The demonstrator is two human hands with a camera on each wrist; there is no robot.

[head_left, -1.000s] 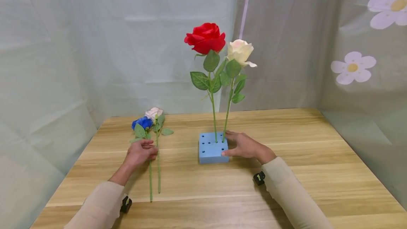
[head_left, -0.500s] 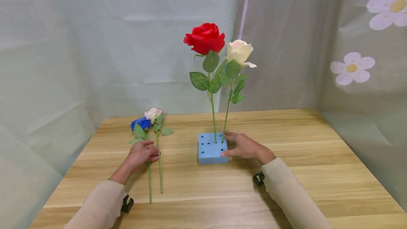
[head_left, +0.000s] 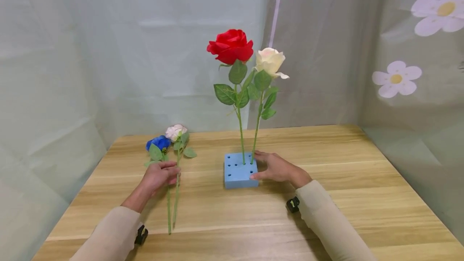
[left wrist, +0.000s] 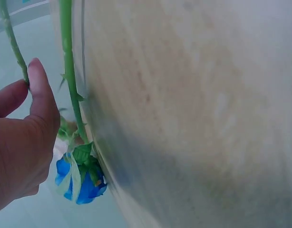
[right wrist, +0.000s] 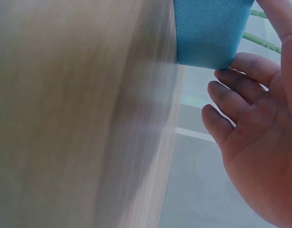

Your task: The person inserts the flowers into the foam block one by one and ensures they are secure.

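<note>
My left hand (head_left: 159, 175) pinches the stem of a pale pink rose (head_left: 176, 132) between thumb and finger; in the left wrist view that stem (left wrist: 14, 45) runs into the pinch. Beside it on the table lies a blue rose (head_left: 158, 143), its stem passing under the hand. My right hand (head_left: 277, 167) grips the right side of a light blue foam block (head_left: 239, 178), thumb at the front corner and fingers towards the back. A red rose (head_left: 232, 46) and a cream rose (head_left: 270, 61) stand upright in holes of the block, the cream one leaning right.
The wooden table (head_left: 326, 212) carries all of this. Pale cloth walls (head_left: 174, 51) rise behind it and at both sides, with printed daisies (head_left: 396, 79) on the right. Several other holes show in the block's top.
The pink rose's lower stem has swung right, then back left and now rises towards me, close to the blue rose's stem. The right hand keeps its hold on the block.
</note>
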